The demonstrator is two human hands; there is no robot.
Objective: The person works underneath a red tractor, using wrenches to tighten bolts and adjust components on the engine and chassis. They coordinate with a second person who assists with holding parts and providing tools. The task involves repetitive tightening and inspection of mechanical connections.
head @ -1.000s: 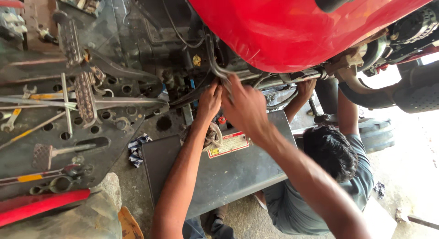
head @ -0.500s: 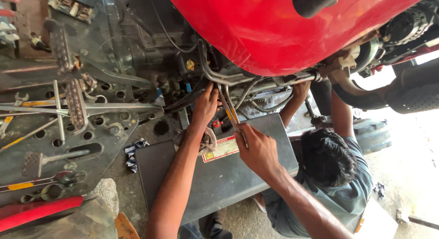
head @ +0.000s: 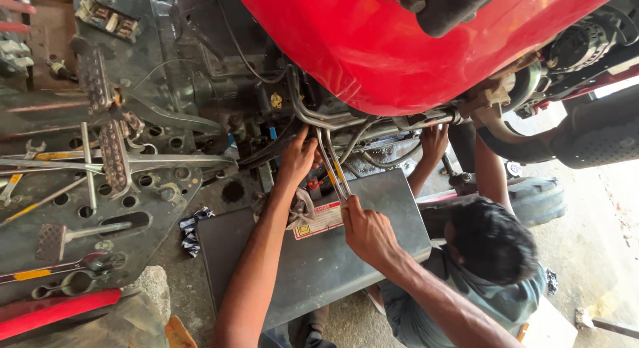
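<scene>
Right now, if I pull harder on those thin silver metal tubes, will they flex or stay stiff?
The thin silver metal tubes look rigid, so probably little flex. Their bends near the red bodywork suggest they may kink. The right hand grips bare metal, possibly slippery.

Hood (head: 399, 48): glossy red. Battery (head: 299, 268): plain grey, with a red, white and yellow label (head: 319, 218). Wrench (head: 333, 165): silver. Rag (head: 192, 229): blue-and-white check. Footplate (head: 80, 208): dark grey, dotted with round holes. Co-worker's shirt (head: 492, 308): grey-green.

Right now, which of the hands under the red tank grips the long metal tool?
The right hand, lowest over the grey panel, grips the tool. The left hand reaches into the pipes; a co-worker's hand is further right.
</scene>
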